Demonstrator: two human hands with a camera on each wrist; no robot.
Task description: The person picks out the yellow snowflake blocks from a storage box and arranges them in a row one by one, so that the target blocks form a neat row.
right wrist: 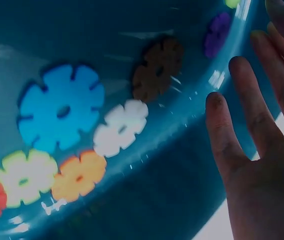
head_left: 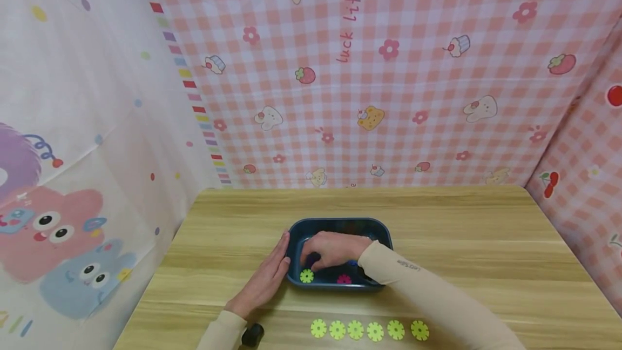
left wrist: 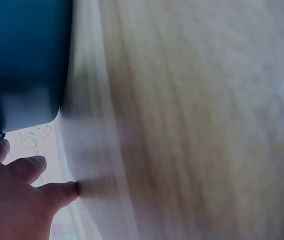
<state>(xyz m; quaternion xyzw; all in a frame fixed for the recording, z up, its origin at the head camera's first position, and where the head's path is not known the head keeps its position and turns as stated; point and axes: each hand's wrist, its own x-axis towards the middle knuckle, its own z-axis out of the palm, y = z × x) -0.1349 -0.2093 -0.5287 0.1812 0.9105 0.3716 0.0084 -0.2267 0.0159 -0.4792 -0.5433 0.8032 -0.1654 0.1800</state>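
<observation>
Inside a dark blue bin (head_left: pixel 335 220) my right hand (head_left: pixel 335 248) reaches down, its fingers loosely extended in the right wrist view with no piece seen between them. A yellow-green notched disc (head_left: pixel 306 276) lies just below its fingertips, and a magenta disc (head_left: pixel 344 280) farther right. The right wrist view shows blue (right wrist: pixel 62 107), brown (right wrist: pixel 158 69), white (right wrist: pixel 121 128), orange (right wrist: pixel 79 176) and purple discs (right wrist: pixel 217 35) on the bin's floor. My left hand (head_left: pixel 262 280) rests against the bin's left side with straight fingers.
Several yellow-green discs (head_left: pixel 355 330) lie in a row on the wooden table (head_left: pixel 461 226), in front of the bin. A black device (head_left: pixel 252 335) sits at my left wrist. Patterned cloth (head_left: pixel 413 80) hangs behind and at both sides.
</observation>
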